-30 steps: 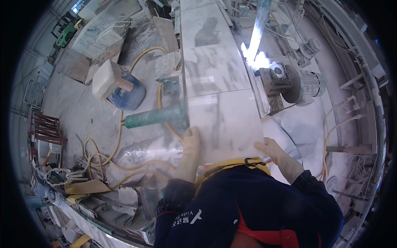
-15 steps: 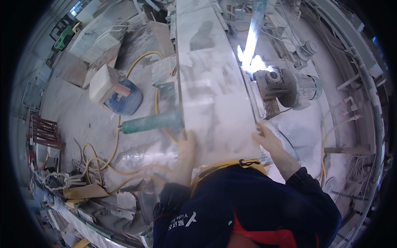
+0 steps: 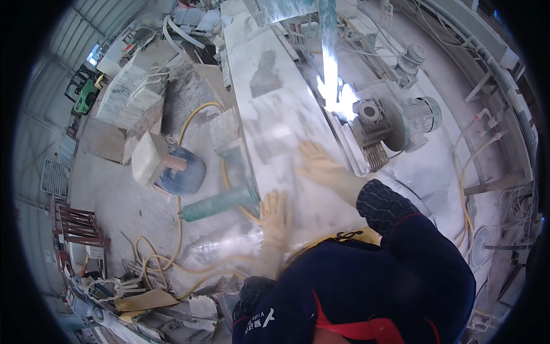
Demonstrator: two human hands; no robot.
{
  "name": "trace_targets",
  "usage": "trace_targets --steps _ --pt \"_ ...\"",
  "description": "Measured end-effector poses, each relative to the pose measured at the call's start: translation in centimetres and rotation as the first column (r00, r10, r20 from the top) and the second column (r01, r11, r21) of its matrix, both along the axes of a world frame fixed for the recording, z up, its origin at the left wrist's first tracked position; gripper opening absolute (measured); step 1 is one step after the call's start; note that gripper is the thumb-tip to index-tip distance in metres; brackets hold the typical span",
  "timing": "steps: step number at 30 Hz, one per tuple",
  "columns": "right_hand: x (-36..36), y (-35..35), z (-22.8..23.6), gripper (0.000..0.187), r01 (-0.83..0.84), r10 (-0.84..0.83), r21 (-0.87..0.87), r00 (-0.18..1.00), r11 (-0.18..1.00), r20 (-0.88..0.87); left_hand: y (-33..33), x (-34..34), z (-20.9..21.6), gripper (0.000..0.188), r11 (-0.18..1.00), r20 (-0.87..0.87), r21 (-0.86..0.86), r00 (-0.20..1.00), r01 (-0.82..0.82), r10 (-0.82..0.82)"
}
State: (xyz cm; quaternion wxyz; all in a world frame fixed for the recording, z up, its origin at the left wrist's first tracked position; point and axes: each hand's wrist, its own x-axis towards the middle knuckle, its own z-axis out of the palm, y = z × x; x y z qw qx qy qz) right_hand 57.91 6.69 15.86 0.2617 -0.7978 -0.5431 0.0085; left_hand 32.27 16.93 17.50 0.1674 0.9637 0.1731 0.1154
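A long white stone slab with grey veining stretches away in front of me. My left hand, in a pale rubber glove, lies flat near its left edge with the fingers pointing away from me. Further in, my right hand, gloved the same way, rests on the slab's face with its fingers stretched out and slightly blurred. Neither hand holds anything. A dark grey patch marks the slab's far part. Beside the slab's left edge, close to my left hand, a green roller juts out sideways.
A motor with a gearbox stands along the slab's right side, next to a bright lamp. A blue plastic container sits on the floor at left. Yellow hose loops across the floor. Stone scraps pile up at lower left.
Both hands have left the slab's side edges and now lie on top of it. The right hand has swung inward and away from me. The whole view has tilted and shifted.
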Motion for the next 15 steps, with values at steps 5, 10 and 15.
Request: trace_targets --steps 5,10,15 --pt "-0.3 0.7 1.0 0.065 0.03 -0.025 -0.043 0.994 0.999 0.106 0.1 0.5 0.1 0.06 1.0 -0.003 -0.011 1.0 -0.009 0.009" --pt "-0.5 0.9 1.4 0.069 0.045 -0.038 -0.082 0.996 0.996 0.077 0.0 0.8 0.6 0.059 1.0 0.005 0.014 1.0 -0.011 0.011" --pt "-0.2 1.0 1.4 0.071 0.051 -0.046 -0.123 0.998 0.991 0.042 0.4 0.9 1.4 0.06 1.0 0.056 -0.012 0.998 0.025 -0.024"
